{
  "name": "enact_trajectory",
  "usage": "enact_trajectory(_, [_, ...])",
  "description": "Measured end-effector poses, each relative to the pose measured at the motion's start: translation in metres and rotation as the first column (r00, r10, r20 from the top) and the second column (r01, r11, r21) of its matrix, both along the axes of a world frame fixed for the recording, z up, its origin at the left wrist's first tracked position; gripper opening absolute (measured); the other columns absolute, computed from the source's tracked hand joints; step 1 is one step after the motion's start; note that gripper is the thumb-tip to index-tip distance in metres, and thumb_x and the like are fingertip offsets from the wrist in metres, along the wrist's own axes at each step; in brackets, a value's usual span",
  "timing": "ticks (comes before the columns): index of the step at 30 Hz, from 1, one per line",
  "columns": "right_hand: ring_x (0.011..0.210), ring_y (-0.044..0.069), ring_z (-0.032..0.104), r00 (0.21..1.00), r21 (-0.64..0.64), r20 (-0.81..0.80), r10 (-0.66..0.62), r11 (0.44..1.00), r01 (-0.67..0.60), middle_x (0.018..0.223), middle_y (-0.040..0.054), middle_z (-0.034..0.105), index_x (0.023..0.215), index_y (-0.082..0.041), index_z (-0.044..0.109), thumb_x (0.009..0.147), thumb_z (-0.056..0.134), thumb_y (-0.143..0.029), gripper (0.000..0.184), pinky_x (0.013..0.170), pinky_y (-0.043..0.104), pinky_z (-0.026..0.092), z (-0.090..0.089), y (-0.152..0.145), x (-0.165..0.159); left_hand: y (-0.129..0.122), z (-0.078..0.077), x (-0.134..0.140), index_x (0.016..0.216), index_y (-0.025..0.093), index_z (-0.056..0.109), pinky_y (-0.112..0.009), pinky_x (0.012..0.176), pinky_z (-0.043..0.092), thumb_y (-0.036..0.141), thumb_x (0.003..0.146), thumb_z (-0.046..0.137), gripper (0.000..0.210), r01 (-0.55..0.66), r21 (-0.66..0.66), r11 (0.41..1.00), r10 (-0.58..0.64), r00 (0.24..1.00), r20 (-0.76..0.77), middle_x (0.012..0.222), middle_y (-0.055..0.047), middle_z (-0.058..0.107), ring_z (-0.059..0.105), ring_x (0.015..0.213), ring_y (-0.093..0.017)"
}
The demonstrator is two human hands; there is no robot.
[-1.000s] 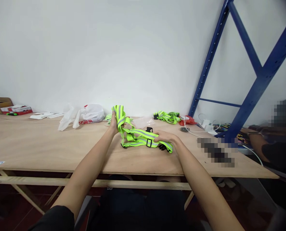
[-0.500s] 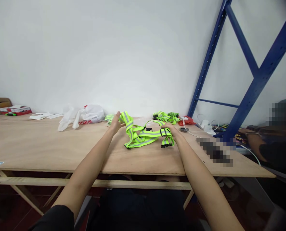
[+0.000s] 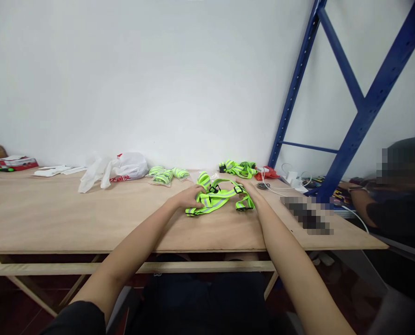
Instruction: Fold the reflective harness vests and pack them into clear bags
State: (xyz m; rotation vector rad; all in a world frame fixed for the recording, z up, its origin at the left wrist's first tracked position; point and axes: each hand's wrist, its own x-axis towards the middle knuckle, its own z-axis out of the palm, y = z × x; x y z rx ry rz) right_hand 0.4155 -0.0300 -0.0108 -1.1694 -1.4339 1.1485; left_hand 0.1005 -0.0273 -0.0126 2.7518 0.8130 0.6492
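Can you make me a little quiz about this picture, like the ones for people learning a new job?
1. What are the left hand and right hand touching?
a) a red and white box
b) green straps
c) a white cable
2. True or false: in the picture, the white bag is left of the small green packets.
3. What colour is the tall metal rack?

Key: 1 b; 2 true; 3 blue.

Three packets [image 3: 163, 177], two strap bundles [image 3: 214, 202]
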Motion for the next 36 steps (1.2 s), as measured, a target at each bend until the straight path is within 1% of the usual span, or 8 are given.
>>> enact_trajectory(4, [0.074, 0.021, 0.063, 0.987, 0.086, 0.160, 0.016, 0.996, -0.030, 0.082, 0.0061, 0.071, 0.090, -0.017, 0.070, 0.074, 0.073, -0.062, 0.048, 0.067, 0.032, 0.052, -0.001, -0.004, -0.001, 0.003, -0.006, 0.000, 0.125, 0.017, 0.062, -0.039, 0.096, 0.048, 0.027, 0.068, 0.067, 0.058, -0.050, 0.002, 0.999, 0.050, 0.994, -0.100, 0.123, -0.012, 0.064, 0.061, 0.112, -0.033])
enact_trajectory(9, [0.098, 0.026, 0.065, 0.930, 0.186, 0.366, -0.041, 0.982, -0.030, 0.114, 0.0118, 0.070, 0.121, -0.017, 0.069, 0.057, 0.089, -0.050, 0.074, 0.092, 0.039, 0.050, 0.006, -0.008, -0.016, 0.000, -0.011, 0.005, 0.123, 0.020, 0.062, -0.035, 0.085, 0.050, 0.032, 0.073, 0.064, 0.052, -0.221, 0.098, 0.970, 0.234, 0.962, -0.141, 0.114, -0.010, 0.067, 0.065, 0.103, -0.030])
enact_trajectory(14, [0.120, 0.032, 0.059, 0.706, 0.354, 0.703, -0.084, 0.902, -0.246, 0.138, 0.0108, 0.061, 0.138, -0.024, 0.058, 0.058, 0.089, -0.045, 0.089, 0.105, 0.043, 0.045, 0.012, -0.015, -0.046, -0.001, -0.014, 0.013, 0.111, 0.017, 0.066, -0.035, 0.080, 0.049, 0.045, 0.084, 0.058, 0.040, -0.289, 0.122, 0.950, 0.301, 0.948, -0.103, 0.107, -0.013, 0.068, 0.065, 0.099, -0.030])
enact_trajectory(17, [0.121, 0.033, 0.059, 0.640, 0.319, 0.766, -0.056, 0.898, -0.302, 0.133, 0.0085, 0.065, 0.127, -0.024, 0.067, 0.057, 0.086, -0.027, 0.072, 0.107, 0.041, 0.044, 0.010, -0.016, -0.056, -0.001, -0.011, 0.011, 0.106, 0.017, 0.066, -0.033, 0.084, 0.048, 0.042, 0.084, 0.060, 0.033, -0.264, 0.124, 0.957, 0.274, 0.959, -0.073, 0.105, -0.011, 0.069, 0.064, 0.100, -0.028])
enact_trajectory(21, [0.112, 0.030, 0.065, 0.666, 0.338, 0.738, -0.107, 0.913, -0.228, 0.121, 0.0088, 0.071, 0.111, -0.020, 0.073, 0.071, 0.067, -0.013, 0.041, 0.101, 0.038, 0.047, 0.007, -0.014, -0.050, -0.002, -0.007, 0.004, 0.109, 0.017, 0.063, -0.031, 0.085, 0.047, 0.031, 0.080, 0.066, 0.032, -0.199, 0.121, 0.972, 0.205, 0.978, -0.037, 0.109, -0.010, 0.067, 0.062, 0.101, -0.026])
enact_trajectory(26, [0.108, 0.026, 0.067, 0.712, 0.341, 0.695, -0.097, 0.917, -0.208, 0.118, 0.0080, 0.072, 0.112, -0.019, 0.071, 0.084, 0.062, -0.030, 0.031, 0.097, 0.037, 0.050, 0.009, -0.017, -0.043, -0.004, -0.006, 0.005, 0.099, 0.018, 0.058, -0.034, 0.080, 0.047, 0.028, 0.079, 0.066, 0.025, -0.153, 0.117, 0.981, 0.143, 0.986, 0.090, 0.102, -0.009, 0.064, 0.060, 0.094, -0.026])
enact_trajectory(31, [0.120, 0.030, 0.061, 0.747, 0.305, 0.662, 0.060, 0.889, -0.342, 0.134, 0.0087, 0.065, 0.125, -0.022, 0.067, 0.059, 0.085, -0.029, 0.069, 0.106, 0.041, 0.045, 0.006, -0.017, -0.055, -0.001, -0.007, 0.008, 0.095, 0.019, 0.055, -0.038, 0.083, 0.047, 0.035, 0.084, 0.063, 0.022, -0.230, 0.113, 0.967, 0.191, 0.940, 0.284, 0.097, -0.008, 0.063, 0.059, 0.093, -0.027])
enact_trajectory(36, [0.108, 0.027, 0.066, 0.874, 0.463, 0.480, -0.075, 0.868, -0.180, 0.115, 0.0040, 0.074, 0.105, -0.023, 0.075, 0.060, 0.069, -0.012, 0.047, 0.101, 0.039, 0.047, -0.001, -0.008, -0.056, 0.002, -0.006, 0.002, 0.098, 0.019, 0.052, -0.040, 0.083, 0.048, 0.032, 0.079, 0.067, 0.027, -0.252, 0.095, 0.963, 0.211, 0.926, 0.314, 0.097, -0.007, 0.059, 0.058, 0.091, -0.026])
